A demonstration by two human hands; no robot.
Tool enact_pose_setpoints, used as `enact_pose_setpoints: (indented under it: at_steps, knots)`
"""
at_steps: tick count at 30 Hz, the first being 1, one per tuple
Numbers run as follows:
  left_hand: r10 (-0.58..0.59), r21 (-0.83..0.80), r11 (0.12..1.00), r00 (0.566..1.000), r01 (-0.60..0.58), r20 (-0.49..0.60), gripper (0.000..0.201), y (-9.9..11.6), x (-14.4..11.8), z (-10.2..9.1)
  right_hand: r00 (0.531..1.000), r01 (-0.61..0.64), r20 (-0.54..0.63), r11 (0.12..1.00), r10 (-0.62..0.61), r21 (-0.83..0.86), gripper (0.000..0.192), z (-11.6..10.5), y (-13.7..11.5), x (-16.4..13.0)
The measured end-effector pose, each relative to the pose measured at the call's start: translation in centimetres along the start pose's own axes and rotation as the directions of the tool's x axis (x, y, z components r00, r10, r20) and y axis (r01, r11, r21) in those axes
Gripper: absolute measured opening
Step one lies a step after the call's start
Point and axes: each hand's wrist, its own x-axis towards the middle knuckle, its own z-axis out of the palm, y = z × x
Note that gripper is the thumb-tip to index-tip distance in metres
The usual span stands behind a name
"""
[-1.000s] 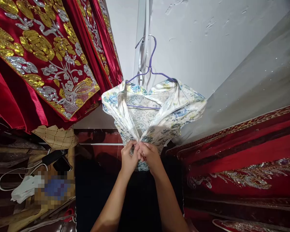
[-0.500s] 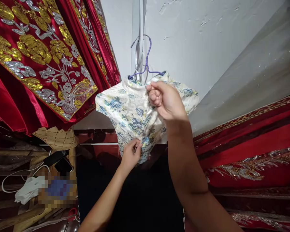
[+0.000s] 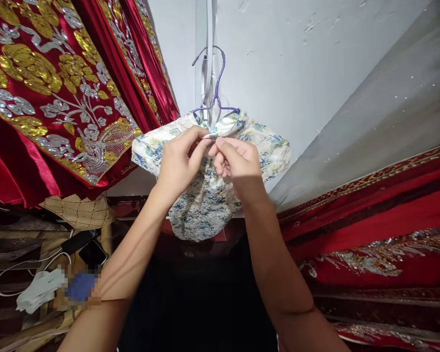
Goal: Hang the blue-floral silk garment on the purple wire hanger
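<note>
Two big red embroidered garments [image 3: 58, 93] fill the upper left of the frame, more red fabric [image 3: 381, 230] at the right edge. Floral garment [image 3: 267, 146] hangs centre frame on a purple hanger [image 3: 217, 88] against the white wall [image 3: 297, 63]. Left hand [image 3: 178, 164] and right hand [image 3: 238, 164] meet at its collar, upper centre, both pinching the fabric, fingertips nearly touching. Garment body drops below the hands.
</note>
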Motion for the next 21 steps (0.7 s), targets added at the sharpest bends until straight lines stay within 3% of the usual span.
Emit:
enact_pose_setpoints:
  at_steps: [3, 5, 7, 9, 11, 12, 13, 14, 16, 17, 20, 21]
  knots:
    - [0.026, 0.042, 0.999, 0.999, -0.024, -0.048, 0.018, 0.1, 0.1, -0.2, 0.999, -0.04, -0.013, 0.998, 0.04, -0.056, 0.033, -0.2, 3.1, -0.4]
    - [0.024, 0.02, 1.0, 0.98, -0.02, -0.2, 0.018, -0.6, 0.1, -1.2, 0.993, -0.122, -0.016, 0.989, 0.121, -0.086, 0.03, -0.2, 5.5, -1.3]
    - [-0.02, -0.058, 0.998, 0.899, -0.006, -0.438, 0.017, -2.5, 0.2, -3.0, 0.982, -0.186, -0.023, 0.978, 0.185, -0.097, 0.028, -0.1, 7.4, -2.6]
    - [-0.177, -0.222, 0.974, 0.772, 0.047, -0.611, 0.019, -5.3, -0.2, -5.3, 0.976, -0.219, -0.023, 0.971, 0.218, -0.094, 0.029, 0.2, 8.3, -3.9]
    - [-0.482, -0.48, 0.851, 0.683, 0.214, -0.549, 0.027, -8.3, -1.9, -7.0, 0.969, -0.246, -0.03, 0.967, 0.245, -0.062, 0.028, 0.6, 8.3, -5.1]
    - [-0.669, -0.653, 0.684, 0.637, 0.326, -0.383, 0.032, -9.6, -3.2, -7.3, 0.964, -0.264, -0.042, 0.964, 0.262, -0.038, 0.027, 1.0, 8.1, -5.7]
    - [-0.806, -0.773, 0.515, 0.516, 0.371, -0.289, 0.029, -10.6, -4.9, -7.1, 0.959, -0.279, -0.06, 0.96, 0.278, -0.011, 0.027, 1.3, 7.9, -6.2]
    - [-0.845, -0.801, 0.451, 0.477, 0.394, -0.241, 0.026, -11.3, -6.8, -6.4, 0.955, -0.287, -0.078, 0.958, 0.288, 0.016, 0.027, 1.7, 7.7, -6.7]
    - [-0.875, -0.818, 0.379, 0.455, 0.432, -0.166, 0.024, -11.6, -11.1, -3.8, 0.949, -0.296, -0.098, 0.953, 0.3, 0.06, 0.03, 2.4, 7.5, -7.9]
    - [-0.891, -0.824, 0.334, 0.438, 0.458, -0.118, 0.024, -11.2, -13.2, -2.3, 0.945, -0.304, -0.102, 0.949, 0.311, 0.079, 0.032, 2.5, 7.6, -8.5]
    - [-0.955, -0.863, 0.128, 0.296, 0.489, 0.026, 0.018, -9.2, -17.5, 1.6, 0.923, -0.363, -0.094, 0.926, 0.372, 0.104, 0.036, 2.4, 8.5, -10.5]
    - [-0.957, -0.873, 0.101, 0.288, 0.477, 0.046, 0.014, -8.4, -17.9, 2.4, 0.916, -0.383, -0.09, 0.919, 0.391, 0.097, 0.037, 2.1, 8.8, -11.0]
